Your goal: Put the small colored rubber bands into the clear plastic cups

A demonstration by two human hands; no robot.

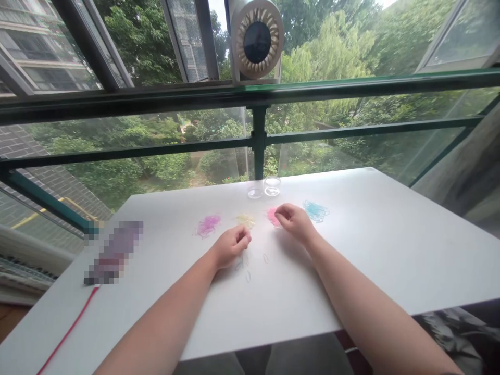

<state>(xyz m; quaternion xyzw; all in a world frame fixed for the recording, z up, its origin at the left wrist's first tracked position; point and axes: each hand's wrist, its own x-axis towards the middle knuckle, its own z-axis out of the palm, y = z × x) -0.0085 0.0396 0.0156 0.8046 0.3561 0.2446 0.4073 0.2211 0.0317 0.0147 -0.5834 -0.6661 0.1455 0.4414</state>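
Note:
My left hand [231,246] rests low over the white table, fingers curled together. Just beyond it lies a pile of thin yellow loops [245,220], and a few pale loops [248,276] are scattered beneath and beside it. With fingers pinched, my right hand [292,220] is at a pile of pink loops [272,216], covering part of it. A purple pile [209,225] sits to the left and a blue pile [315,210] to the right. The loops look like small rubber bands, but are too small to be sure. Whatever either hand holds is hidden.
Clear round containers [272,191] stand at the table's [390,250] far edge. A blurred-out oblong object [117,252] lies at the left, with a red cable [70,328] running from it. Behind are a dark green railing [258,140] and a round fan-like device [258,41].

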